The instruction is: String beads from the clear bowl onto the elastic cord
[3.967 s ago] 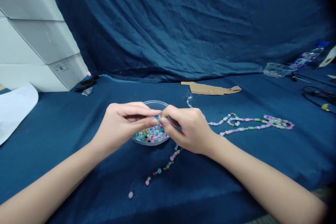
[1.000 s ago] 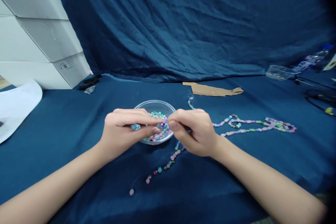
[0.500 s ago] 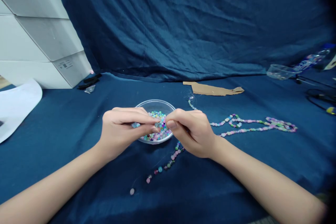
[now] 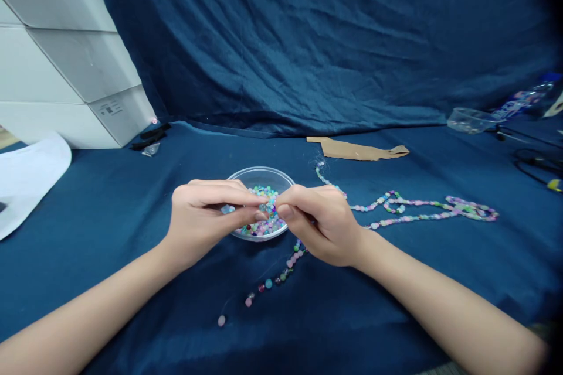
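Note:
Over a clear round bowl [image 4: 262, 170] of small coloured beads [image 4: 266, 227], both my hands are held with fingertips close together. My left hand [image 4: 209, 217] pinches thumb against fingers above the bowl's left side; what sits in the pinch is too small to name. Thumb and forefinger of my right hand [image 4: 325, 222] are pressed together at the bowl's right edge, their content also too small to make out. A string of beads [image 4: 295, 256] runs out from below my right hand towards the front, with a lone pink bead [image 4: 221, 320] at its thread's end.
A long beaded strand [image 4: 409, 218] lies looped on the blue cloth to the right. Behind it are a torn cardboard piece [image 4: 356, 150], a clear container [image 4: 470, 120], a bottle [image 4: 523, 99] and cables. White boxes [image 4: 65, 64] stand at the back left.
My right hand has shifted very slightly to the left, towards the fingertips of my left hand. My left hand has hardly moved.

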Demonstrator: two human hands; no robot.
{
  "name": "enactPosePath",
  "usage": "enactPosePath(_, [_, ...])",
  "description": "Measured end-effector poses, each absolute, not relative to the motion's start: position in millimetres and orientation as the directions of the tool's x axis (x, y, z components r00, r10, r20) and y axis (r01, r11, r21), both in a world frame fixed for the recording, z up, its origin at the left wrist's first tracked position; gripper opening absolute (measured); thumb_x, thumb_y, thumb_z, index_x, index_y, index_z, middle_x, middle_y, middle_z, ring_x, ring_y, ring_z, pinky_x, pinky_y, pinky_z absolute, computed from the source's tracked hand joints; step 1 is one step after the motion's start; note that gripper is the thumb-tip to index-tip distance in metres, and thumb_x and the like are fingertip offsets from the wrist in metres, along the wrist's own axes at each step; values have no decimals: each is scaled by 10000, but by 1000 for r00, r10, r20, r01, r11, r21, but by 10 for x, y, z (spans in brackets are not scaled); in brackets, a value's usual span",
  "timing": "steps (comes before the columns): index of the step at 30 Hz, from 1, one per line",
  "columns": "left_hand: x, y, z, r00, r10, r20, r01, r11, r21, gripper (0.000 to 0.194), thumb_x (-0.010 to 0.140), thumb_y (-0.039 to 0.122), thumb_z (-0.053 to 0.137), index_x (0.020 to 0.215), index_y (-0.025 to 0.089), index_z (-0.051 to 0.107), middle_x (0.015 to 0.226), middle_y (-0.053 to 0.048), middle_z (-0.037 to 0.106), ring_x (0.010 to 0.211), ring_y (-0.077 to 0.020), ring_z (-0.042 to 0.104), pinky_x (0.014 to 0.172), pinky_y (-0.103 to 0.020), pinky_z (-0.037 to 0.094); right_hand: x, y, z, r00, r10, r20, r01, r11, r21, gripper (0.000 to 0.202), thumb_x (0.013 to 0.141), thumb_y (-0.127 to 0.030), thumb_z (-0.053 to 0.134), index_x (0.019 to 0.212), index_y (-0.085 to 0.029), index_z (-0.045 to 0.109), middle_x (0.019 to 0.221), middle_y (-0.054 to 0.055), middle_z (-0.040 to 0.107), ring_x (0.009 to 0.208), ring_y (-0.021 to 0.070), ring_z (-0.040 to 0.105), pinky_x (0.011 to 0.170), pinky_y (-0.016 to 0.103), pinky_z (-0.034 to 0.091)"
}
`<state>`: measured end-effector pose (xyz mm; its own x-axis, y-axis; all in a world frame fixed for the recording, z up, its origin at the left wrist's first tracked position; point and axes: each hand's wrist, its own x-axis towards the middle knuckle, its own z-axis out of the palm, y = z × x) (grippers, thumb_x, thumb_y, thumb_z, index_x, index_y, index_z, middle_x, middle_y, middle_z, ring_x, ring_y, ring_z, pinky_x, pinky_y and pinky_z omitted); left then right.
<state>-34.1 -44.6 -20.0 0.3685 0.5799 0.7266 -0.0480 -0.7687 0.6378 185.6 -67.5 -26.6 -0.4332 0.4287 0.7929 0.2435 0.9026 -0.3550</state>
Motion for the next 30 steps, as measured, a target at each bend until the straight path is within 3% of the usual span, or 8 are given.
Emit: enactPosePath(30, [-331,-456,-175,364,589,721,-28,-767,641,231,763,142,901,961,257,874,732,-49,795,613,-178,724,538,-267,588,1866,-668,-261,-432,452,780,259,891,-373,188,1073,-221,522,911,-182,609,732,-25,598,589,69,498,585,205,395])
